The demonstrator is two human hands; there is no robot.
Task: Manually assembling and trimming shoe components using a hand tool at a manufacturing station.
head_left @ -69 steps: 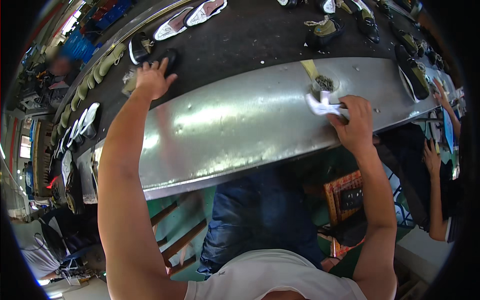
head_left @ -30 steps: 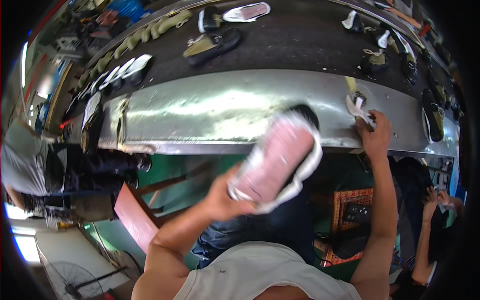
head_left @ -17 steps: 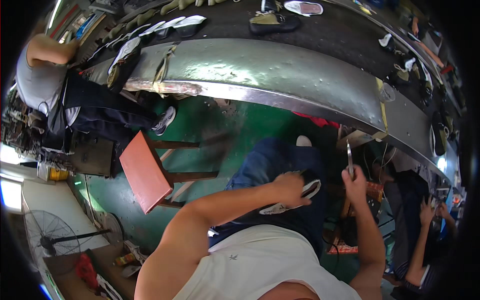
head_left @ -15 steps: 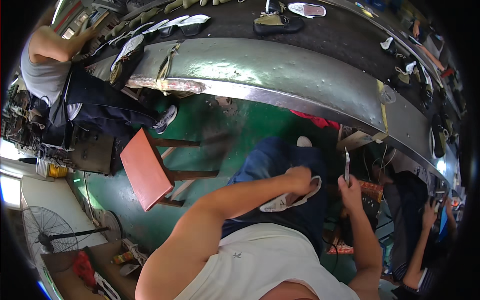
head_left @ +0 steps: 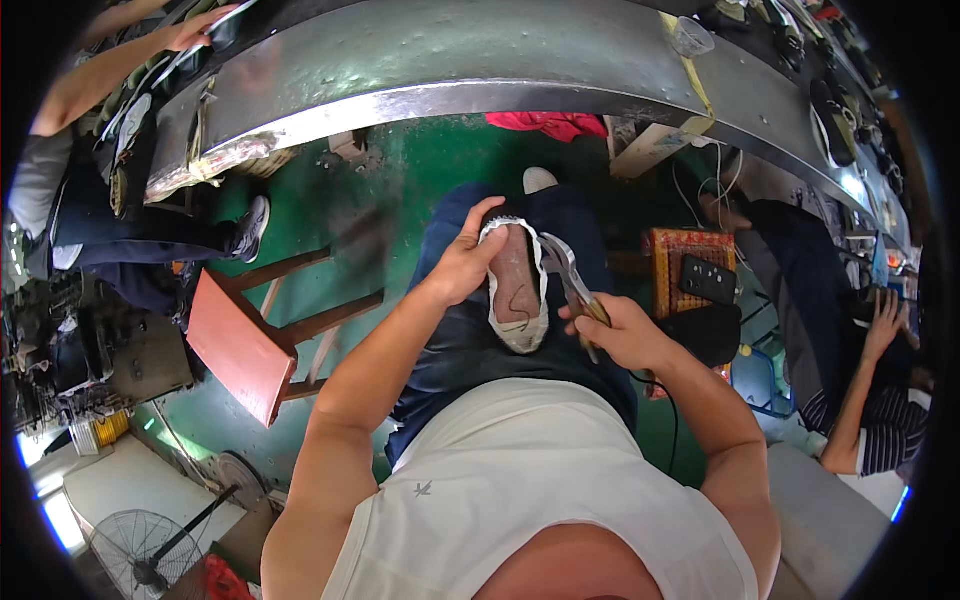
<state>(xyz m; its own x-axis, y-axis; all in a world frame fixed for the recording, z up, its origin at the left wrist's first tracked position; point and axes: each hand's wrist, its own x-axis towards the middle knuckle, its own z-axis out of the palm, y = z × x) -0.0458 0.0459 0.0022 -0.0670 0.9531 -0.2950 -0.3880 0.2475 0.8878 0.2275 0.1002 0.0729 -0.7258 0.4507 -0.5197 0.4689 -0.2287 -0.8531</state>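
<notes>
An unfinished shoe (head_left: 516,285) lies bottom up over my thighs, a brown inner sole framed by a pale, folded-over edge. My left hand (head_left: 468,262) grips its far left side, the thumb on the edge and the fingers wrapped round the outside. In my right hand (head_left: 628,335) is a pair of metal pincers (head_left: 570,268), its handles inside my closed fingers. The jaws of the pincers meet the shoe's right edge near the far end; whether they bite on the material is too small to tell.
A metal-edged workbench (head_left: 430,60) curves across the far side. An orange-topped stool (head_left: 240,345) lies tipped at left; a patterned seat (head_left: 667,290) bearing a black object stands at right. Co-workers' hands (head_left: 885,325) and a standing fan (head_left: 145,550) are nearby.
My right hand has brought the raised pincers down and left to the shoe. The shoe now faces bottom up, with my left hand at its far left side. The view has shifted.
</notes>
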